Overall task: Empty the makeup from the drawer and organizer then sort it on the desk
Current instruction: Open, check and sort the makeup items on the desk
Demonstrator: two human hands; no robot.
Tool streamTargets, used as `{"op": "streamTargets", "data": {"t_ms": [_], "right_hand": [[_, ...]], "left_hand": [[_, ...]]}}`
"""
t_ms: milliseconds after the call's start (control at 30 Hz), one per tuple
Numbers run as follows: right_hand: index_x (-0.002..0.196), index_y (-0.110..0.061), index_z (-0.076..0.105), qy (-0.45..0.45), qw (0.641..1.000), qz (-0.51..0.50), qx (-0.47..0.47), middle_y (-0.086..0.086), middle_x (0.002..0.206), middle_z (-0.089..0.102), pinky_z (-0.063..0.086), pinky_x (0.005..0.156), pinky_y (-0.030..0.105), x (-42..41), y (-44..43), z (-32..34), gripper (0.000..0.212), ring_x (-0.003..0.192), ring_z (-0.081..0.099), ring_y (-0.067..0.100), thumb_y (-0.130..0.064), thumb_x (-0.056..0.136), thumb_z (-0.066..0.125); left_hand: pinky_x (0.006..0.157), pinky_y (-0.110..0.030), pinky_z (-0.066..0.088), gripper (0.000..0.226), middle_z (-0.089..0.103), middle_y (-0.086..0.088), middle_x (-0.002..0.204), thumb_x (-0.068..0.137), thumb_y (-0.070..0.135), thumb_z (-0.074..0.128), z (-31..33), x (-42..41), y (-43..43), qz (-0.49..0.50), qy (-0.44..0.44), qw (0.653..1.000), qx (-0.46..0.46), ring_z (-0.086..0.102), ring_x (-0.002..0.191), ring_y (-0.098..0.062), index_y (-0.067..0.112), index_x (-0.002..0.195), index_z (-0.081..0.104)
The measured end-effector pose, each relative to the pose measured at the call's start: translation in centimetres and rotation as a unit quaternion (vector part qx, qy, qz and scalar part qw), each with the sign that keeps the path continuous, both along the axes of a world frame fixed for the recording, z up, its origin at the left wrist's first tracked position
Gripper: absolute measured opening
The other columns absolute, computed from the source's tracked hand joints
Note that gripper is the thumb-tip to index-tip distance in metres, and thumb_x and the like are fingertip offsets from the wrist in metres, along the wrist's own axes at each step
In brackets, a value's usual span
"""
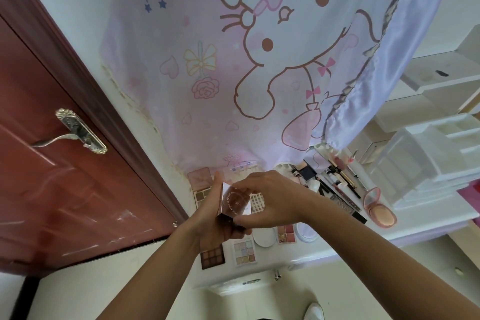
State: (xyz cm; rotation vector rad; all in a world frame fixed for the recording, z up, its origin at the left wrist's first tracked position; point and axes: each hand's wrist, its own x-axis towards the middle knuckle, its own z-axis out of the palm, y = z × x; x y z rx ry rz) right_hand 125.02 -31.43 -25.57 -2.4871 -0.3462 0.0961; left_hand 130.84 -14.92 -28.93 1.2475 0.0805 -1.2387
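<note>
A shiny rose-gold palette point(235, 202) with round lettering on its lid is held above the white desk point(337, 247). My left hand point(215, 221) grips it from underneath and my right hand point(270, 197) pinches its lid edge from the right. Under my hands lie a brown eyeshadow palette point(212, 256), a pastel palette point(244, 252), a small blush palette point(286, 233) and round white compacts point(265, 238). Pencils and tubes point(340, 179) lie further right, beside an open pink compact point(380, 209).
A white tiered organizer point(426, 161) stands at the desk's right end. A pink cartoon-cat cloth point(233, 65) hangs behind the desk. A red door point(52, 163) with a metal handle point(75, 132) is on the left. The drawer front point(249, 282) is below the desk edge.
</note>
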Motion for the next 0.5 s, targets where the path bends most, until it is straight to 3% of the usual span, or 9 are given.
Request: {"op": "streamTargets", "data": {"t_ms": [67,200,367,433,500], "right_hand": [[0.123,-0.028,0.065,0.016,0.999,0.004,-0.041,-0.012,0.107,0.067,0.049,0.089,0.022,-0.1,0.1,-0.4,0.059,0.097,0.057,0.003,-0.064,0.077,0.073],[0.118,-0.032,0.066,0.025,1.000,-0.017,-0.004,-0.015,0.103,0.065,0.052,0.088,0.022,-0.1,0.3,-0.7,0.057,0.095,0.057,0.000,-0.060,0.071,0.080],[0.119,-0.031,0.067,0.011,0.999,-0.035,0.010,-0.017,0.101,0.065,0.050,0.087,0.018,-0.6,0.6,-0.9,0.057,0.093,0.056,-0.003,-0.058,0.071,0.080],[0.110,-0.033,0.070,0.010,1.000,-0.027,0.011,-0.020,0.091,0.065,0.049,0.082,0.014,-0.9,0.6,-0.6,0.046,0.088,0.058,-0.003,-0.055,0.071,0.080],[0.097,-0.035,0.069,0.008,1.000,-0.024,0.007,-0.024,0.081,0.062,0.044,0.076,0.007,-1.2,0.7,0.0,0.034,0.082,0.058,-0.006,-0.049,0.069,0.082]], "left_hand": [[0.052,-0.032,0.048,0.089,0.070,-0.016,0.095,0.085,0.082,0.018,-0.2,0.1,0.1,-0.005,0.008,1.000,-0.005,0.056,0.064,-0.031,0.019,0.132,0.059],[0.052,-0.031,0.045,0.078,0.071,-0.002,0.114,0.089,0.078,0.021,-0.2,-0.6,-0.2,0.029,-0.010,0.999,-0.010,0.052,0.060,-0.028,0.025,0.125,0.065],[0.052,-0.030,0.039,0.079,0.074,-0.002,0.100,0.091,0.077,0.018,0.0,-0.8,-0.4,0.039,-0.025,0.999,0.014,0.053,0.056,-0.028,0.021,0.123,0.064],[0.052,-0.030,0.040,0.085,0.073,-0.004,0.089,0.089,0.080,0.018,-0.4,-0.9,-0.3,0.019,-0.013,1.000,0.017,0.052,0.057,-0.027,0.018,0.124,0.064],[0.056,-0.030,0.041,0.089,0.069,-0.008,0.090,0.085,0.084,0.023,-0.5,-0.9,-0.4,0.017,0.001,1.000,0.015,0.052,0.062,-0.026,0.015,0.119,0.069]]}}
